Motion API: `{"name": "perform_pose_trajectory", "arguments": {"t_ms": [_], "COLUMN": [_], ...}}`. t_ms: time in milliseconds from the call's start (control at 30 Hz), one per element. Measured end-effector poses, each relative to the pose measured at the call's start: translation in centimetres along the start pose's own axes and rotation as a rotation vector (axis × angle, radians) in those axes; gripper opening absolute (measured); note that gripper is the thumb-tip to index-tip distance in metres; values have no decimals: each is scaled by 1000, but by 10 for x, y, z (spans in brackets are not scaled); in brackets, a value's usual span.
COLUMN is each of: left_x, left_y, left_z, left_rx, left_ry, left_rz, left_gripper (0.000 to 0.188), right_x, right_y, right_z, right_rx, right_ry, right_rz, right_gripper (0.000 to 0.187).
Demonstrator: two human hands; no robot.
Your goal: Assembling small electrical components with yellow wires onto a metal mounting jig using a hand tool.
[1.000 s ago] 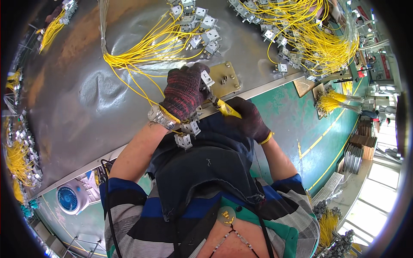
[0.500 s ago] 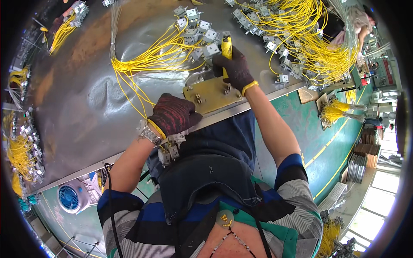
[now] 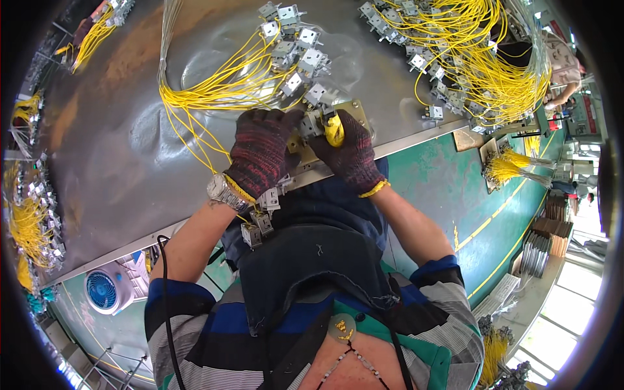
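Observation:
My left hand (image 3: 261, 153), in a dark red and black knit glove, is curled beside a small grey metal housing (image 3: 312, 123); its fingertips reach that housing. My right hand (image 3: 351, 156), in a matching glove, is closed round a yellow-handled tool (image 3: 335, 130) tilted against the housing; the tool's working end is hidden. Under both hands lies a brass-coloured plate (image 3: 359, 116) at the table's near edge, largely covered. Several similar housings (image 3: 263, 221) on yellow wires hang below my left wrist.
A bundle of yellow wires (image 3: 188, 97) with grey housings lies on the metal table (image 3: 110, 162) beyond my hands. A larger wire pile (image 3: 468, 78) sits at the far right. A blue and white fan (image 3: 103, 291) stands below on the left. Another person (image 3: 562, 68) is at far right.
My right hand has come down and nearer, tilting the yellow-handled tool. My left hand has moved up and onto the plate. A grey housing now sits between my hands over the plate.

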State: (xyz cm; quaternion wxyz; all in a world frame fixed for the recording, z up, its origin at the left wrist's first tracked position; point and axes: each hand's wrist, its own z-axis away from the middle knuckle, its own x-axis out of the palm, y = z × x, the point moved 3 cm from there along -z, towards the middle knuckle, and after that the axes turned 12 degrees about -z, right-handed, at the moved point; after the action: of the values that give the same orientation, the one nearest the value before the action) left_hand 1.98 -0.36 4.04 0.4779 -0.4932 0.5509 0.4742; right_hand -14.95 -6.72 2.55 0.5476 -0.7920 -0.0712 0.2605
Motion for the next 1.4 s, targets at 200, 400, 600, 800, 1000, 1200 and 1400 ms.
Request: {"name": "perform_pose_trajectory", "arguments": {"t_ms": [200, 400, 600, 800, 1000, 1200, 1400], "left_x": [0, 5, 5, 24, 38, 30, 14], "left_y": [-1, -1, 5, 0, 17, 17, 27], "left_z": [-13, -15, -15, -14, -25, -20, -22], "left_rx": [73, 140, 128, 87, 58, 58, 69], "left_ry": [-131, -127, -109, 25, -9, 31, -64], "left_rz": [-54, -42, -82, -38, -84, 84, 54], "left_gripper": [73, 73, 65, 69, 74, 73, 62], "right_x": [2, -3, 1, 3, -13, -72, -83], "right_y": [6, 2, 30, 7, 0, -13, -36], "right_z": [-5, -6, 6, 9, 9, 7, 9], "right_rx": [178, 172, 103, 67, 159, 510, 176], "right_ry": [-138, -153, -101, -215, -310, -402, -384], "right_rz": [69, 17, 28, 215, 105, -152, 61], "right_gripper": [40, 37, 38, 42, 56, 49, 38]}}
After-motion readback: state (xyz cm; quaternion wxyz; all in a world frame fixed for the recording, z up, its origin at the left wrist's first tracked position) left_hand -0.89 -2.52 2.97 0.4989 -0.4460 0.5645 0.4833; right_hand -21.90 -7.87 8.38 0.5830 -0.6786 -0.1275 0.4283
